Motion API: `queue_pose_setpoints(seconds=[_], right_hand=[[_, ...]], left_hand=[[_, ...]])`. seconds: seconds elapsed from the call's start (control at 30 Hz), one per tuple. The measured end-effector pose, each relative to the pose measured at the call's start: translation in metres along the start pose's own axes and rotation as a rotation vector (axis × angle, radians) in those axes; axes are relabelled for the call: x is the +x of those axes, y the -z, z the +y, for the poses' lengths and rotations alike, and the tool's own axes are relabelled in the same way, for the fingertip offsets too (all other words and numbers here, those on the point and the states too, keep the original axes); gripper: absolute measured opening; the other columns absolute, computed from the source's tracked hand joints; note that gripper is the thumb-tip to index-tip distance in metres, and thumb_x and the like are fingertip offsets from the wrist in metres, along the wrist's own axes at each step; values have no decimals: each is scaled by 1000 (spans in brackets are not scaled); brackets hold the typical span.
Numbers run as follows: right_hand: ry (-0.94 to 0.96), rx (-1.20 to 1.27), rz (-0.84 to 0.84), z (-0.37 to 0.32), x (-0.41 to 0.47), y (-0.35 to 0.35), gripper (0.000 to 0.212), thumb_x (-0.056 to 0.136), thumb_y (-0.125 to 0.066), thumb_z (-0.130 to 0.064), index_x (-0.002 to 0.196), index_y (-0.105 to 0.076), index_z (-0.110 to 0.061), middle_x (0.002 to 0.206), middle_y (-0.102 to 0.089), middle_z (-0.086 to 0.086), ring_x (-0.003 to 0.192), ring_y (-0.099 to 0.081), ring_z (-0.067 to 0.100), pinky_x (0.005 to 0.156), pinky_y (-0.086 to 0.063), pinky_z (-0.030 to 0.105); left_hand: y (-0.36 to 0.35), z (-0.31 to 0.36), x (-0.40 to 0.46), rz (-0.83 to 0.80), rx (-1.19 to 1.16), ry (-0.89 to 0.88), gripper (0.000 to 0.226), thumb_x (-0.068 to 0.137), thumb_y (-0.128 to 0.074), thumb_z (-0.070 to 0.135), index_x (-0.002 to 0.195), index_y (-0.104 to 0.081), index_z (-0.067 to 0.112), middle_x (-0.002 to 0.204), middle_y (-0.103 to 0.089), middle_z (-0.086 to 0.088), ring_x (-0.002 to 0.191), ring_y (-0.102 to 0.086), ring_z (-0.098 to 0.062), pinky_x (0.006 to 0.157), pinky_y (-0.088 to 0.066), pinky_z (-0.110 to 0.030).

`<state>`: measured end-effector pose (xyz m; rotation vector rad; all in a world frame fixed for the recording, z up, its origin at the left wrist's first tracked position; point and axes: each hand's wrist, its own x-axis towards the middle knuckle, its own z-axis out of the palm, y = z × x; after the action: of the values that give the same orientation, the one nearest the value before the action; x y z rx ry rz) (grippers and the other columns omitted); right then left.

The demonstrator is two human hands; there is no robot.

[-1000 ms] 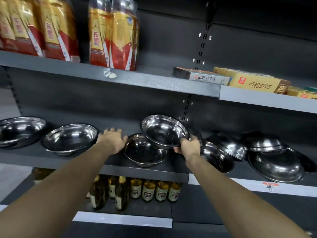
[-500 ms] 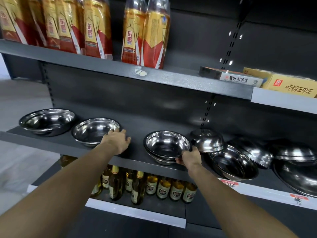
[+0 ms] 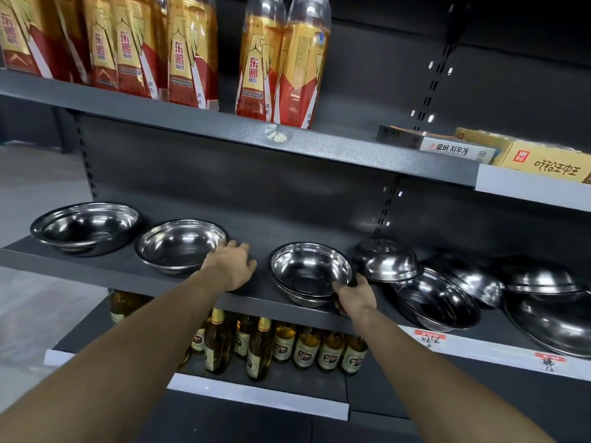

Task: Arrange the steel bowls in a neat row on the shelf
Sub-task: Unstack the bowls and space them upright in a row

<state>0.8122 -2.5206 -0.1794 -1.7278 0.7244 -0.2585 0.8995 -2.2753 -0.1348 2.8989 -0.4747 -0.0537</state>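
Two steel bowls stand upright side by side at the left of the dark shelf [image 3: 96, 270]: the far-left bowl [image 3: 84, 227] and a second bowl [image 3: 179, 247]. My left hand [image 3: 232, 266] lies palm down on the shelf, fingers at the second bowl's right rim, holding nothing. To its right sits a third bowl [image 3: 307, 270], nested in another beneath it. My right hand [image 3: 355, 295] grips its front right rim. Further right, an upside-down bowl [image 3: 385, 260] and a tilted bowl [image 3: 435, 302] lie jumbled with several more bowls [image 3: 540, 278].
Tall red and gold bottles [image 3: 192, 52] and flat boxes [image 3: 543, 161] fill the shelf above. Amber glass bottles [image 3: 281, 346] stand on the shelf below. A large steel basin [image 3: 556, 324] sits at the far right. Grey floor shows past the shelf's left end.
My right hand has lowered the raised bowl into the one under it, where it now sits nested. My left hand has stayed by the second bowl.
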Motion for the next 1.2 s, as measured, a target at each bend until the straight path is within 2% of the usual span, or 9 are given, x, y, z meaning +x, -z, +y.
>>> queue_pose_setpoints(seconds=[0.07,0.2,0.27,0.4,0.57,0.7,0.83,0.97,1.2], right_hand=[[3,-4,-20,0,-2,-1,56,90,-68,-20,141,-43,-21,84,-67,2,56,-58,13,50,-48,25],[-17,-15,-22,-1,-5,-5,37,89,-71,-17,117,-47,-19,79,-66,3,51,-57,12,41,-49,20],[-14,-21,-11,1,-6,-5,32,88,-70,-15,114,-51,-16,77,-65,4,48,-56,12,38,-46,18],[-49,27,8,4,-7,4,23,90,-69,-17,105,-53,-22,82,-65,4,50,-57,13,38,-45,17],[-61,2,82,12,-8,33,28,94,-65,-21,118,-51,-18,76,-64,5,45,-56,13,40,-47,21],[-72,12,170,17,-9,62,43,96,-62,-21,136,-48,-11,78,-63,6,43,-56,14,37,-46,19],[-81,9,220,19,-15,90,37,97,-60,-20,132,-52,-8,80,-60,4,48,-57,16,41,-52,22],[-97,-2,245,17,-21,117,34,98,-58,-21,130,-54,-11,87,-64,6,54,-61,16,46,-54,24],[-101,38,273,17,-14,151,34,97,-60,-18,128,-53,-9,87,-66,6,54,-64,16,39,-49,21]], left_hand=[[-2,1,1,-10,7,-20,49,99,-41,41,139,-43,13,144,-43,-11,135,-37,-32,108,-38,-46],[-5,5,6,-26,11,-66,48,99,-41,40,140,-43,14,145,-42,-12,135,-37,-31,109,-37,-45],[-6,9,8,-20,0,-91,49,100,-41,40,142,-42,15,148,-41,-11,136,-36,-31,109,-37,-44],[-5,24,12,5,-52,-163,48,100,-40,39,141,-44,16,143,-45,-9,132,-40,-29,106,-40,-45],[-8,58,13,15,-92,-257,47,99,-42,37,140,-46,15,142,-46,-8,131,-42,-29,104,-41,-45],[-14,92,11,18,-117,-341,49,98,-43,37,142,-46,17,146,-45,-7,134,-41,-28,109,-38,-44],[-19,125,9,13,-98,-416,48,98,-42,38,141,-47,16,146,-45,-8,133,-44,-30,107,-39,-43],[-28,152,8,-28,-169,-460,51,98,-44,39,145,-43,20,146,-46,-4,131,-47,-27,102,-41,-38],[-41,187,7,-45,-148,-479,53,98,-43,40,147,-41,19,146,-47,-6,130,-48,-27,103,-42,-40]])
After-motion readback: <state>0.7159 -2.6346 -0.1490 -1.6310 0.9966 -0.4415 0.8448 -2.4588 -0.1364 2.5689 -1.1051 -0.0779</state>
